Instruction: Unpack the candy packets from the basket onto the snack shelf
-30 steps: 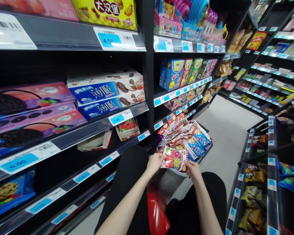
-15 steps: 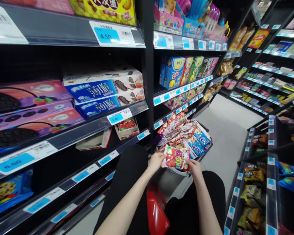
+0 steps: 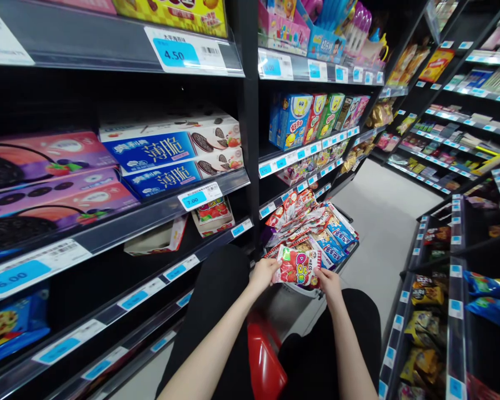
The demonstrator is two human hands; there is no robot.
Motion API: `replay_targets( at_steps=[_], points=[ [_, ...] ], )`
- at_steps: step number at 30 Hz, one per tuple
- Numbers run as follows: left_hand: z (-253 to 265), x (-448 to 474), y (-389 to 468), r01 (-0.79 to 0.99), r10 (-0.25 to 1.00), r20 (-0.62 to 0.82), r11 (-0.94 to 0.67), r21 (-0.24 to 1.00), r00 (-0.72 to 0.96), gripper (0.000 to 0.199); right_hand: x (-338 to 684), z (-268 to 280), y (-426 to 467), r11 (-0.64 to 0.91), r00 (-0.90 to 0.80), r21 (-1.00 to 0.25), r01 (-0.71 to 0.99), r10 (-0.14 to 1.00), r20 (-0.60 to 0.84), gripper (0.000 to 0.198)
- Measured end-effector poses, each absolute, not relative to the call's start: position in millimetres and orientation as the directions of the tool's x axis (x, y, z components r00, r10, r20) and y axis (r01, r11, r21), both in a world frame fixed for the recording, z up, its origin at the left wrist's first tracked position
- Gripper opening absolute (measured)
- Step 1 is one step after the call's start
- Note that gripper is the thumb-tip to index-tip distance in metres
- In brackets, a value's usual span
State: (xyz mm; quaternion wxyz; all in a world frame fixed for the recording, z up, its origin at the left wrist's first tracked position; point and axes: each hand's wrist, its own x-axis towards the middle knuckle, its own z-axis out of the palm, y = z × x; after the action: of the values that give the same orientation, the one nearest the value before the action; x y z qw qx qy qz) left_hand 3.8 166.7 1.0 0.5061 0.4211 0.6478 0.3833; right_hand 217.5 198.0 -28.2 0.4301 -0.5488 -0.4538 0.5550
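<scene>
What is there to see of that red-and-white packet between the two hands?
The glossy, plastic-looking red-and-white packet is roughly rectangular, its printed front facing the camera: strawberry-like pictures, a green patch at upper left, colourful lettering, red stripes at the right end. No tear shows. The left hand holds its left end, the right hand its right end. It partly hides a heap of red and blue snack bags; contact is unclear.

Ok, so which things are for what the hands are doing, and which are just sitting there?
In use:
left hand and right hand, gripping opposite sides
red sweet bag, held between them
probably the packets just beyond

Just sitting there:
blue biscuit boxes
purple biscuit boxes
cartoon boxes
</scene>
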Motion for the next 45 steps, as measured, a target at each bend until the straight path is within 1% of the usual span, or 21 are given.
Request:
replay_targets(
  at_steps=[2, 3, 5, 7, 8, 9, 11, 14, 17, 20, 23, 25, 26, 32, 38, 42, 45],
  points=[
    [6, 4, 167, 0.097, 0.92, -0.378, 0.388, 0.917, -0.106, 0.034, 218, -24, 197, -0.187, -0.034, -0.981, 0.05, 0.981, -0.189, 0.033],
    [9, 4, 166, 0.038, 0.912, -0.402, 0.405, 0.913, -0.081, 0.03, 219, -22, 196, -0.172, -0.037, -0.983, 0.061, 0.984, -0.174, 0.032],
    [15, 4, 166, -0.141, 0.905, -0.426, 0.418, 0.898, -0.028, 0.023, 220, -17, 196, -0.143, -0.042, -0.987, 0.072, 0.988, -0.146, 0.027],
    [18, 3, 165, -0.346, 0.908, -0.418, 0.387, 0.855, -0.015, 0.025, 221, -14, 195, -0.132, -0.066, -0.991, -0.014, 0.989, -0.131, 0.028],
    [19, 2, 165, -0.416, 0.911, -0.411, 0.362, 0.834, -0.029, 0.027, 221, -13, 194, -0.14, -0.088, -0.987, -0.084, 0.987, -0.132, 0.03],
    [18, 2, 165, -0.442, 0.914, -0.402, 0.337, 0.831, -0.058, 0.028, 221, -13, 194, -0.152, -0.105, -0.976, -0.154, 0.985, -0.137, 0.032],
    [16, 2, 165, -0.411, 0.923, -0.365, 0.289, 0.864, -0.118, 0.028, 219, -13, 193, -0.171, -0.108, -0.957, -0.236, 0.983, -0.148, 0.03],
    [12, 3, 165, -0.279, 0.944, -0.273, 0.215, 0.936, -0.187, 0.03, 214, -16, 191, -0.157, -0.03, -0.968, -0.197, 0.988, -0.154, 0.03],
    [13, 4, 165, -0.233, 0.956, -0.215, 0.167, 0.958, -0.199, 0.03, 209, -18, 190, -0.144, 0.009, -0.97, -0.196, 0.989, -0.148, 0.034],
    [18, 5, 164, -0.244, 0.966, -0.19, 0.144, 0.959, -0.175, 0.043, 206, -17, 189, -0.122, 0.039, -0.961, -0.249, 0.99, -0.136, 0.042],
    [21, 6, 164, -0.245, 0.966, -0.18, 0.133, 0.96, -0.183, 0.059, 204, -15, 190, -0.108, 0.086, -0.961, -0.256, 0.987, -0.134, 0.046],
    [19, 7, 164, -0.244, 0.963, -0.183, 0.133, 0.961, -0.196, 0.066, 203, -16, 191, -0.113, 0.097, -0.962, -0.248, 0.985, -0.14, 0.048],
    [18, 7, 165, -0.244, 0.961, -0.188, 0.137, 0.96, -0.201, 0.065, 203, -17, 192, -0.115, 0.096, -0.963, -0.244, 0.985, -0.142, 0.048],
    [8, 7, 168, -0.269, 0.946, -0.244, 0.182, 0.946, -0.215, 0.044, 205, -22, 194, -0.143, 0.093, -0.961, -0.236, 0.981, -0.169, 0.044],
    [11, 6, 167, -0.184, 0.947, -0.224, 0.184, 0.966, -0.229, 0.034, 206, -21, 193, -0.178, 0.09, -0.958, -0.224, 0.975, -0.202, 0.041],
    [14, 7, 166, -0.217, 0.959, -0.209, 0.166, 0.962, -0.193, 0.03, 207, -23, 193, -0.167, 0.1, -0.96, -0.226, 0.976, -0.193, 0.038],
    [15, 7, 166, -0.24, 0.961, -0.223, 0.18, 0.954, -0.166, 0.022, 208, -25, 194, -0.153, 0.083, -0.964, -0.218, 0.981, -0.174, 0.034]
  ],
)
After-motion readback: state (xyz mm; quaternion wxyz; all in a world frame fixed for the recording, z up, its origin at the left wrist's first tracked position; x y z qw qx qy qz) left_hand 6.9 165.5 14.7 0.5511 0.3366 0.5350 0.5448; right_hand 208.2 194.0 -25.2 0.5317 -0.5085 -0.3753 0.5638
